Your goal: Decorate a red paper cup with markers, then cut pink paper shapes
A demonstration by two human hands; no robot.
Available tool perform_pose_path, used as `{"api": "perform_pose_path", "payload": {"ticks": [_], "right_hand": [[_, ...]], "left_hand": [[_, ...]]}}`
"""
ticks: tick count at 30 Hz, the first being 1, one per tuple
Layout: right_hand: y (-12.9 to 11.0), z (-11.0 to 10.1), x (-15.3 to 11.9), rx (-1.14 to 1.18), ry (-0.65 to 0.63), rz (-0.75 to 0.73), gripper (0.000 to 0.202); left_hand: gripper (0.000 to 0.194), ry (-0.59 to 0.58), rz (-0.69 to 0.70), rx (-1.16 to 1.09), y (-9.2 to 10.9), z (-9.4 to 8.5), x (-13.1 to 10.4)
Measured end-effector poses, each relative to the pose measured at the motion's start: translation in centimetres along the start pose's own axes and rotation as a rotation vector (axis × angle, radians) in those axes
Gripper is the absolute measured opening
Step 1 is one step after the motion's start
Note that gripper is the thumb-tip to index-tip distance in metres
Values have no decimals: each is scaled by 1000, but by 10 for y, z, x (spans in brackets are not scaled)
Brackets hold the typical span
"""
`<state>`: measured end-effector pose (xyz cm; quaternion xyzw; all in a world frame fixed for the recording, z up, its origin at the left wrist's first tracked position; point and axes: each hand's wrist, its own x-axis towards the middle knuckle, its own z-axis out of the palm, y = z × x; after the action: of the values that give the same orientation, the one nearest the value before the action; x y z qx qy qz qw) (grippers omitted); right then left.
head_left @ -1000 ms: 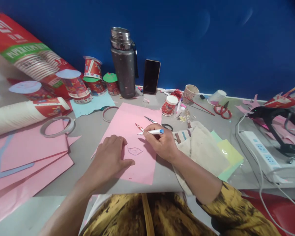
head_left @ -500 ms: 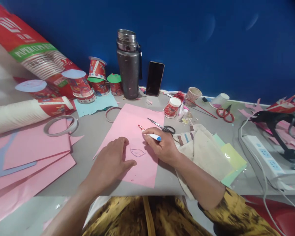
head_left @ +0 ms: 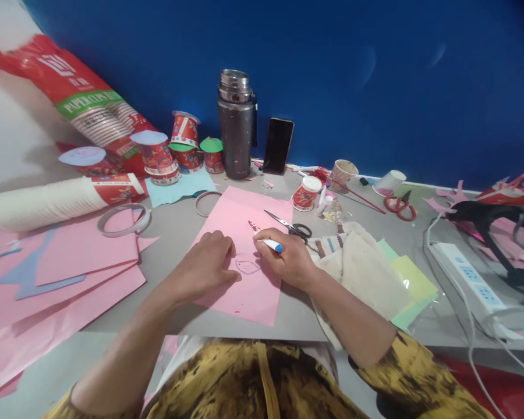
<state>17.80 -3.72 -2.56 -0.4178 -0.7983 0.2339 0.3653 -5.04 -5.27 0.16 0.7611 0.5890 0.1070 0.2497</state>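
Observation:
A pink sheet (head_left: 253, 299) lies on the grey table, with a small leaf-like outline (head_left: 247, 267) drawn on it in dark ink. My left hand (head_left: 209, 262) rests at the sheet's left side, thumb apart from the curved fingers, holding nothing. To the right of the drawing, my right hand (head_left: 288, 256) is closed round a white marker (head_left: 268, 242) with a blue end. Black-handled scissors (head_left: 299, 230) lie just beyond my right hand, their blades over the sheet's right edge.
Decorated paper cups (head_left: 157, 152), a dark flask (head_left: 237, 134) and a phone (head_left: 279, 145) stand at the back. Pink papers (head_left: 91, 250) and a tape roll (head_left: 123, 220) lie left. At right are a cloth (head_left: 362, 273), red-handled scissors (head_left: 400, 206) and a power strip (head_left: 467, 279).
The view has shifted slightly, so most objects at the left appear farther right. My left hand's fingers are a little more curled beside the drawing. The marker remains in my right hand.

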Motion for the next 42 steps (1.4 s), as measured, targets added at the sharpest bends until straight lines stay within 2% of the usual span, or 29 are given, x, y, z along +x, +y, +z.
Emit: {"api": "perform_pose_path", "payload": {"ticks": [4, 7, 12, 15, 18, 22, 26, 34, 38, 42], "right_hand": [[0, 0, 0, -32, 7, 5, 19], [-1, 0, 1, -3, 30, 5, 19], [-7, -2, 3, 223, 153, -83, 23], [-13, -5, 2, 331, 175, 18, 23], [-17, -6, 0, 416, 181, 138, 27], [-15, -4, -2, 438, 243, 181, 31], [-11, -2, -5, 439, 270, 166, 32], [-17, -2, -5, 485, 205, 236, 30], [-21, -4, -4, 413, 217, 197, 20], [-25, -6, -2, 378, 205, 200, 23]], "left_hand": [[21, -13, -9, 19, 1, 2, -2], [21, -32, -75, -17, 3, 6, -7], [33, 12, -184, -172, 6, 7, -19], [35, 88, -238, -282, 4, 6, -26], [45, 183, -295, -584, 1, 9, -29], [62, 237, -351, -1089, 1, 18, -30], [58, 245, -410, -1329, 11, 26, -28], [46, 267, -403, -1413, 25, 31, -25], [44, 271, -399, -1406, 26, 31, -24], [39, 281, -378, -1390, 27, 30, -24]]}}
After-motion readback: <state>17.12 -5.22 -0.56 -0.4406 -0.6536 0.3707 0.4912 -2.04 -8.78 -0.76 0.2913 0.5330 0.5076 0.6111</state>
